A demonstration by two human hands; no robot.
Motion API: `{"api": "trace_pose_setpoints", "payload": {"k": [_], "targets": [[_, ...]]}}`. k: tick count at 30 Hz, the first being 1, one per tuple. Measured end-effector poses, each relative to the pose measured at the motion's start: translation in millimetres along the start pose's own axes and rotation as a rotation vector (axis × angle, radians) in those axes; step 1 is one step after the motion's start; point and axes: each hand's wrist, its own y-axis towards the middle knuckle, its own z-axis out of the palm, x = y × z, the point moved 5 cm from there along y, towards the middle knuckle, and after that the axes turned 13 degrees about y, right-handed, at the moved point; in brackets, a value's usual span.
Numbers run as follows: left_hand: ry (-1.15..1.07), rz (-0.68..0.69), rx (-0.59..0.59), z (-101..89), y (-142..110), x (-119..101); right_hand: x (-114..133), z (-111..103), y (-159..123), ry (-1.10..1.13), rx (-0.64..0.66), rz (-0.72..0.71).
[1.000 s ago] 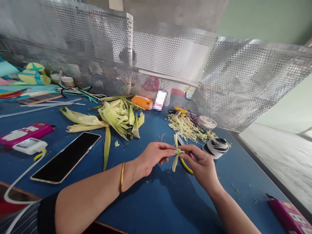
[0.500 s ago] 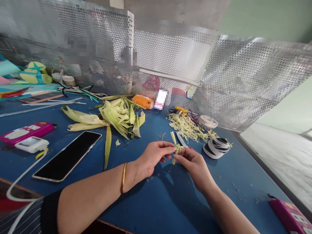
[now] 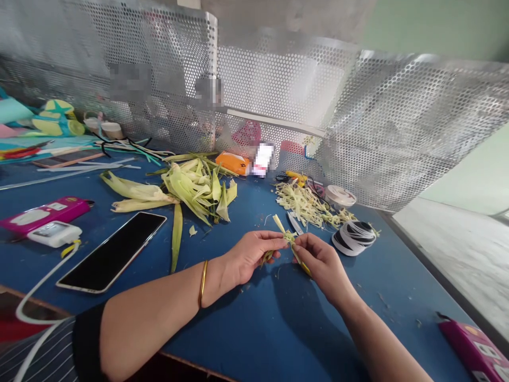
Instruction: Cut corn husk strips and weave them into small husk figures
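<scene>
Left hand (image 3: pixel 251 253) and right hand (image 3: pixel 324 261) pinch a small husk piece (image 3: pixel 289 237) above a blue table (image 3: pixel 242 331), where too hard a tug could likely tear it.

Husk piece (image 3: pixel 289 236) partly covered by hands (image 3: pixel 324 262); scissors (image 3: pixel 295 223) partly hidden; magenta case (image 3: pixel 473 342) cut by right edge.

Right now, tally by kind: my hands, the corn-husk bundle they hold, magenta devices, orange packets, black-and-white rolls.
Left hand and right hand: 2
Corn-husk bundle: 1
Magenta devices: 2
Orange packet: 1
Black-and-white roll: 1
Total: 7
</scene>
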Motion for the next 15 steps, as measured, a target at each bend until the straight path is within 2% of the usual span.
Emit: {"api": "trace_pose_setpoints", "payload": {"k": [4, 7, 10, 15], "targets": [[0.121, 0.054, -0.042, -3.0, 1, -2, 5, 1, -2, 0.144, -0.013, 0.025], [0.266, 0.113, -0.084, -4.5, 0, -4, 3, 5, -3, 0.249, -0.019, 0.1], [0.298, 0.077, -0.034, -1.2, -1, -4, -2, 6, -3, 0.285, -0.034, 0.154], [0.274, -0.013, 0.1, 6.3, -5, -2, -4, 1, -3, 0.326, -0.072, 0.129]]}}
